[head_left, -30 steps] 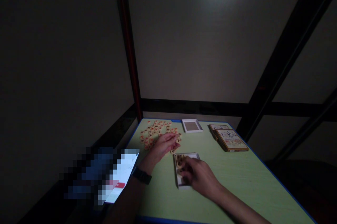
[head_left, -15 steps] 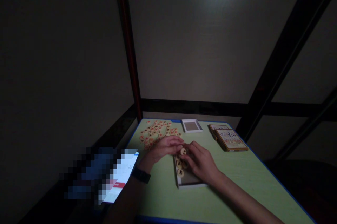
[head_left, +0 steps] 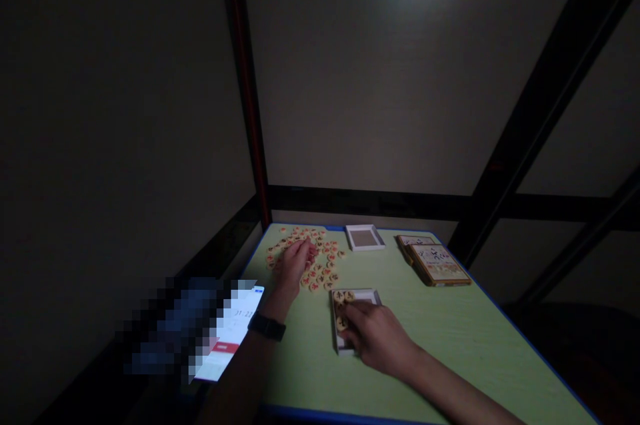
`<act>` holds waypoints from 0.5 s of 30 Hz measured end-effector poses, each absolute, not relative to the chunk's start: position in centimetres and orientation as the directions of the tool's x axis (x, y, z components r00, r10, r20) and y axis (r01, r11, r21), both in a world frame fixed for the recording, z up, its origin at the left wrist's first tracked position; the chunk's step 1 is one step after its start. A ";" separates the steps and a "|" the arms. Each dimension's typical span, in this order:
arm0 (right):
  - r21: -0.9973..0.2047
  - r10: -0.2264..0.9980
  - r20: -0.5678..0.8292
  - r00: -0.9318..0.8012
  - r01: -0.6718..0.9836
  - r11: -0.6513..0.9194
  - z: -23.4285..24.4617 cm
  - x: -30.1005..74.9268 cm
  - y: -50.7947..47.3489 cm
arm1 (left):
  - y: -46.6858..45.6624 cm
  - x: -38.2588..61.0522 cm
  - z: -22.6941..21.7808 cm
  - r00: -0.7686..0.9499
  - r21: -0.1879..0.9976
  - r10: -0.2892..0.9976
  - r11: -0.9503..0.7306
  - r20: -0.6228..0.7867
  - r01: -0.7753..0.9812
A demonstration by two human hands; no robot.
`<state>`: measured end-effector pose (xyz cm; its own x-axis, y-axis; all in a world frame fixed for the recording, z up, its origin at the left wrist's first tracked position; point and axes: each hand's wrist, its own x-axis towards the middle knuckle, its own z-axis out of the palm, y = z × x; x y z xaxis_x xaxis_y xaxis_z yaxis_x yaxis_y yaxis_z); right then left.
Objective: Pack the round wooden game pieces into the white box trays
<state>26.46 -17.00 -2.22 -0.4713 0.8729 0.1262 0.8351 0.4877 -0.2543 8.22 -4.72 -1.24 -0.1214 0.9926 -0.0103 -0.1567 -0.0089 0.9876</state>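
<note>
A heap of round, cream game pieces [head_left: 320,264] with red and black marks lies at the far left of the green table [head_left: 450,338]. My left hand [head_left: 294,264] rests on that heap, palm down, fingers curled over the pieces; I cannot see if it holds one. A small white box [head_left: 336,345] stands near the table's middle with a few pieces [head_left: 341,297] inside. My right hand [head_left: 376,337] lies over the box, fingers bent down into it, hiding most of its inside. A dark watch [head_left: 267,328] is on my left wrist.
A shallow white lid [head_left: 365,238] lies at the far edge. Two flat printed boxes [head_left: 434,261] are stacked at the far right. A lit phone screen [head_left: 229,340] sits at the table's left edge. Dark beams and a wall stand behind.
My left hand has gone from the box back up onto the loose heap. My right hand has slid down over the box, where a few pieces now lie.
</note>
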 end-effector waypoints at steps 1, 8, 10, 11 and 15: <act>-0.263 0.875 0.125 -0.469 0.834 0.485 -2.3 26.5 -16.9 | -4.7 8.2 -1.2 -0.125 0.988 0.992 -0.013 -0.007 -0.154; -0.377 0.885 0.131 -0.446 0.804 0.460 -2.6 26.6 -16.7 | -4.4 7.2 -1.2 -0.205 0.991 0.978 -0.058 0.033 -0.117; -0.418 0.891 0.129 -0.435 0.791 0.446 -2.2 26.7 -16.9 | -4.2 6.9 -1.2 -0.224 0.993 0.973 -0.079 0.057 -0.089; -0.441 0.894 0.128 -0.429 0.783 0.439 -2.0 26.8 -17.0 | -4.1 6.8 -1.2 -0.232 0.994 0.970 -0.088 0.070 -0.065; -0.548 0.909 0.156 -0.388 0.731 0.406 -0.2 27.6 -16.2 | -3.8 6.8 -1.3 -0.163 0.978 0.977 -0.111 0.140 0.174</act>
<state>27.61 -16.23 -0.20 -0.3878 0.9085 0.1556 0.7311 0.4059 -0.5483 6.80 -3.78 -1.34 -0.1630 0.9767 0.1397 0.1740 -0.1110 0.9785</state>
